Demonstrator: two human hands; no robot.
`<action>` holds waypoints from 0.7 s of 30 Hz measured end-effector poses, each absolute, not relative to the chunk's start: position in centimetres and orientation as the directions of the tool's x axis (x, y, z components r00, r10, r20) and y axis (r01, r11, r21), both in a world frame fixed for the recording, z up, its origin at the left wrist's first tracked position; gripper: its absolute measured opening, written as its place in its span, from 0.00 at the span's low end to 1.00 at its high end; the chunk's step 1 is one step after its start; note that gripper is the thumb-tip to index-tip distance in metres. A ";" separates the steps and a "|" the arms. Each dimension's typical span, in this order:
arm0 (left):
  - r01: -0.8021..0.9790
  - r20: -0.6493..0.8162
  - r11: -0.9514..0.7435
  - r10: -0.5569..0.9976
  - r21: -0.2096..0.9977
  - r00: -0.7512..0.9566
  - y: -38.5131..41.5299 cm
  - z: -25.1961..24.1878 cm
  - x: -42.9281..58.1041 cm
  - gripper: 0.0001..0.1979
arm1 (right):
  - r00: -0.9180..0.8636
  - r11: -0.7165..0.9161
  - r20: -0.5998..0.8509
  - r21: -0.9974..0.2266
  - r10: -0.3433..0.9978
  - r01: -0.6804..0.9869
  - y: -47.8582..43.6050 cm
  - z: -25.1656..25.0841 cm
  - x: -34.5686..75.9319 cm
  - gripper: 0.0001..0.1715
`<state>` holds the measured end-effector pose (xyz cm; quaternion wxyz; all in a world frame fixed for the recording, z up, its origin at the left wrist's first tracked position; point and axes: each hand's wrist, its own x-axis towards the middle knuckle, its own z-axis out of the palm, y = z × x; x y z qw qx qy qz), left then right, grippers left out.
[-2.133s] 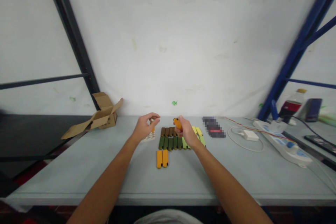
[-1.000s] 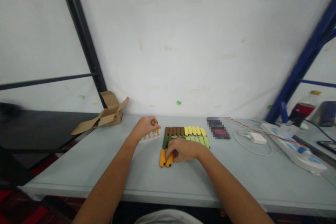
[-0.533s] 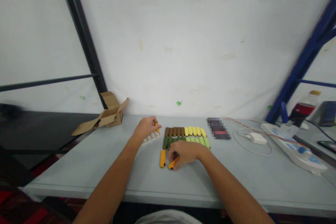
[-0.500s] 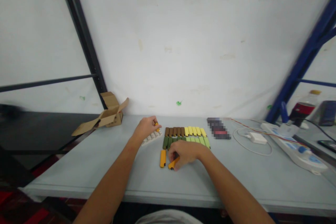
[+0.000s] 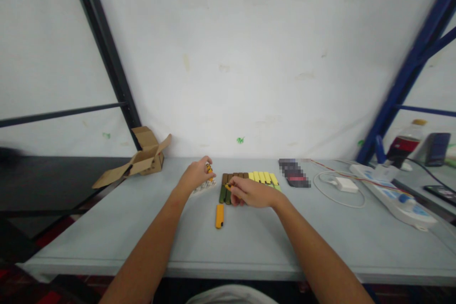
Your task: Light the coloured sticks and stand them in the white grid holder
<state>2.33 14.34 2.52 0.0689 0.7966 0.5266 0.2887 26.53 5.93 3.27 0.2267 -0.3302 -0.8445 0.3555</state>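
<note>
My left hand (image 5: 194,175) is over a white tray with holes (image 5: 204,187), its fingers closed around orange lighters (image 5: 211,176) standing at the tray's far end; how many is hidden. My right hand (image 5: 252,192) pinches another orange lighter (image 5: 228,186), raised above the rows of lighters. One more orange lighter (image 5: 220,216) lies on the table in front. Brown lighters (image 5: 235,176) and yellow lighters (image 5: 263,177) lie side by side in the back row. Dark green lighters (image 5: 223,194) lie before them, and my right hand covers most of that front row.
On the grey table (image 5: 249,247), an opened cardboard box (image 5: 151,164) stands at the back left. A dark, blurred-out flat item (image 5: 295,173) lies right of the lighters. Farther right are a white charger with cable (image 5: 346,184), a power strip (image 5: 395,199) and a bottle (image 5: 406,142).
My right hand has lifted an orange lighter off the table and carried it up and away from me, towards the tray. My left hand stays at the tray. The view has shifted slightly.
</note>
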 end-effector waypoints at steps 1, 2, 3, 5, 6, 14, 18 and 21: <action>0.791 0.384 -0.433 0.882 0.431 0.274 14.4 2.4 2.2 0.18 | -0.652 0.503 0.185 -0.794 0.736 0.343 6.1 3.3 26.5 0.13; 0.783 0.383 -0.433 0.883 0.447 0.270 14.6 2.3 2.1 0.19 | -0.607 0.486 0.234 -0.824 0.759 0.290 6.3 3.3 26.4 0.15; 0.773 0.381 -0.435 0.884 0.463 0.269 14.7 2.2 2.0 0.20 | -0.547 0.475 0.287 -0.847 0.787 0.240 6.6 3.3 26.3 0.17; 0.749 0.380 -0.443 0.884 0.493 0.273 15.0 1.9 1.8 0.21 | -0.400 0.438 0.356 -0.889 0.845 0.135 7.2 3.3 26.2 0.21; 0.738 0.380 -0.447 0.883 0.506 0.274 15.2 1.7 1.6 0.21 | -0.326 0.400 0.355 -0.913 0.876 0.082 7.5 3.3 26.2 0.24; 0.670 0.418 -0.510 0.853 0.539 0.313 15.7 1.3 1.1 0.17 | 0.054 0.186 0.178 -0.961 0.982 -0.207 8.5 3.5 26.9 0.27; 0.638 0.390 -0.532 0.846 0.557 0.364 15.5 1.3 1.1 0.19 | -0.078 0.057 0.066 -0.992 0.995 -0.112 7.8 4.0 26.7 0.26; 0.632 0.381 -0.518 0.855 0.577 0.352 15.1 1.6 1.1 0.19 | -0.120 0.102 0.105 -0.994 0.987 -0.030 7.4 4.2 26.5 0.25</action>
